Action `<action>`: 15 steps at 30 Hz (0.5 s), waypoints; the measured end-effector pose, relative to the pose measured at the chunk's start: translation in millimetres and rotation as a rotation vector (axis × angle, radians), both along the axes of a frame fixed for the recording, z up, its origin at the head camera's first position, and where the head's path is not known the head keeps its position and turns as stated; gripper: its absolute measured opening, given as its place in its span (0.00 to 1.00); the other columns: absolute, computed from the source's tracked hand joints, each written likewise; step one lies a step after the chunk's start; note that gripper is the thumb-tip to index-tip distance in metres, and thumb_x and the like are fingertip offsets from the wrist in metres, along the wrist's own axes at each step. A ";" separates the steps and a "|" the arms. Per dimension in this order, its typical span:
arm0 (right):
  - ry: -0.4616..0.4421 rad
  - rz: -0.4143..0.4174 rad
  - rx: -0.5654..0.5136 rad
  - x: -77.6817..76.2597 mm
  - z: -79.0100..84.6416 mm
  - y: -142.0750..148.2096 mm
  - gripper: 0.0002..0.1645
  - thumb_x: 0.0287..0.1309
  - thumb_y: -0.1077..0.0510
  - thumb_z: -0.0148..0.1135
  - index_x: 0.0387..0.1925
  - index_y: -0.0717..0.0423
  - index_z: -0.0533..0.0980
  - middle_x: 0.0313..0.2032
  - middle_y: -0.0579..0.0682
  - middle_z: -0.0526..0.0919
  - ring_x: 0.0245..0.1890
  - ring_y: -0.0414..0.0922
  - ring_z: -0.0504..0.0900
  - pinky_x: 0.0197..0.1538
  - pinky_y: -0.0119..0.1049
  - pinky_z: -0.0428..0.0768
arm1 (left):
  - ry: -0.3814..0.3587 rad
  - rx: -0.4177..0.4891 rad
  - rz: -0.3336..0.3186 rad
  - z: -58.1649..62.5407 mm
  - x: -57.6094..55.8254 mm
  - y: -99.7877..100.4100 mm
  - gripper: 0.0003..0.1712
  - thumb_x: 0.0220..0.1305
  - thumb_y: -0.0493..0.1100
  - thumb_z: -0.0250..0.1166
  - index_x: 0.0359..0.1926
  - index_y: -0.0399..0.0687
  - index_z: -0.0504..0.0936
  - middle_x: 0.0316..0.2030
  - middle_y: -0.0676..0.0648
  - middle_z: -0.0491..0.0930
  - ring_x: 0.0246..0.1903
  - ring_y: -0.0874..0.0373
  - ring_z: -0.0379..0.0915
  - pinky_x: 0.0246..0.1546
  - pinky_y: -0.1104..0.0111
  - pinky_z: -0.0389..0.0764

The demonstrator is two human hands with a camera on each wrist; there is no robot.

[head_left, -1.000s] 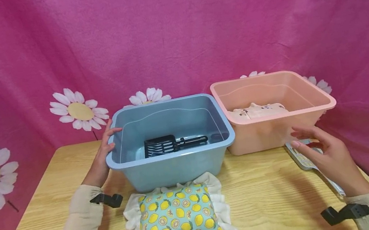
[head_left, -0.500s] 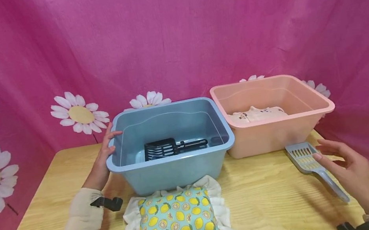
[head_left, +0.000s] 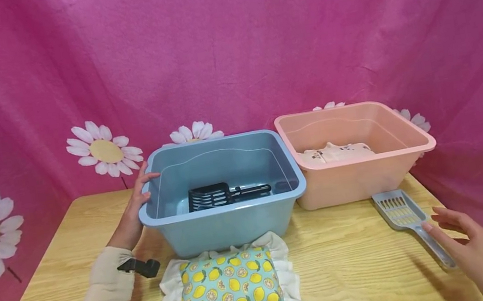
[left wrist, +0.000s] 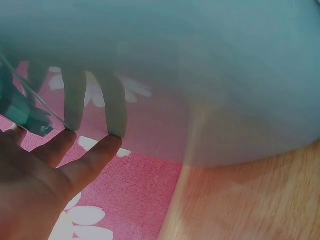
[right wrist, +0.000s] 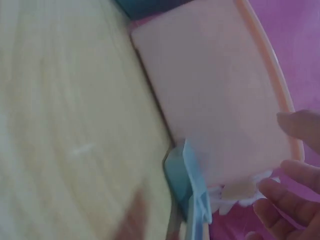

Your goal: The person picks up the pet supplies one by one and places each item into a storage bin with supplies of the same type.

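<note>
Against the left wall of a blue plastic tub (head_left: 234, 229) is my left hand (head_left: 131, 216), two digits hooked over its rim. The left wrist view shows other fingertips (left wrist: 112, 145) pressed to the tub's outside. Inside the tub lies a black slotted litter scoop (head_left: 211, 196). On the right, my right hand (head_left: 471, 246) hovers beside the handle of a grey litter scoop (head_left: 403, 212), thumb and fingers apart and nothing held. That scoop lies on the table, its blade near the pink tub; in the right wrist view its edge (right wrist: 192, 175) shows beside the tub's wall.
A pink tub (head_left: 349, 181) stands right of the blue one, with a pale printed fabric item (head_left: 335, 153) inside. In front lies a lemon-print cushion (head_left: 231, 290) with white ruffles. A pink daisy-patterned cloth (head_left: 225, 43) hangs behind the wooden table (head_left: 342, 260).
My right hand has moved right and toward me, from in front of the pink tub to beside the grey scoop's handle, uncovering the scoop. My left hand keeps its place on the blue tub.
</note>
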State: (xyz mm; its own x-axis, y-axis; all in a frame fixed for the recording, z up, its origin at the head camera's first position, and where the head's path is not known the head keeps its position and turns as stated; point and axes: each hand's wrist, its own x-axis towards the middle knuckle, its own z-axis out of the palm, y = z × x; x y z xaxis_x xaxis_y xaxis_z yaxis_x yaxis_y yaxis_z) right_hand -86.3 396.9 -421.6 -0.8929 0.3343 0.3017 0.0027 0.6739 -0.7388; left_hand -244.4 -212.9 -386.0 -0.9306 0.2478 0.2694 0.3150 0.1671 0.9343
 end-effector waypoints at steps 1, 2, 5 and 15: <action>-0.010 -0.007 0.004 1.6 -3.2 2.0 0.31 0.57 0.50 0.67 0.61 0.54 0.72 0.42 0.20 0.75 0.43 0.20 0.70 0.35 0.15 0.71 | -0.001 0.001 0.001 -0.4 0.3 -0.1 0.29 0.69 0.49 0.45 0.70 0.59 0.57 0.74 0.66 0.31 0.74 0.49 0.25 0.62 0.31 0.43; -0.017 -0.015 0.010 2.9 -6.1 4.0 0.32 0.57 0.49 0.67 0.61 0.55 0.72 0.42 0.19 0.74 0.43 0.19 0.69 0.34 0.14 0.71 | -0.001 0.001 0.001 -0.8 0.6 -0.3 0.29 0.69 0.49 0.45 0.70 0.59 0.57 0.74 0.66 0.31 0.74 0.48 0.24 0.62 0.31 0.43; -0.047 -0.033 0.015 6.4 -14.6 10.1 0.34 0.56 0.48 0.68 0.61 0.57 0.71 0.42 0.17 0.71 0.41 0.17 0.68 0.33 0.15 0.71 | 0.003 0.012 0.001 -1.8 1.0 -1.5 0.29 0.68 0.48 0.45 0.70 0.59 0.57 0.75 0.65 0.30 0.73 0.48 0.24 0.63 0.31 0.41; -0.137 -0.078 0.024 17.3 -33.2 25.7 0.39 0.55 0.46 0.69 0.61 0.64 0.68 0.37 0.18 0.69 0.33 0.14 0.67 0.29 0.16 0.72 | 0.020 0.061 -0.027 -1.1 -1.5 0.8 0.29 0.66 0.44 0.44 0.69 0.58 0.59 0.76 0.56 0.29 0.73 0.47 0.23 0.62 0.31 0.37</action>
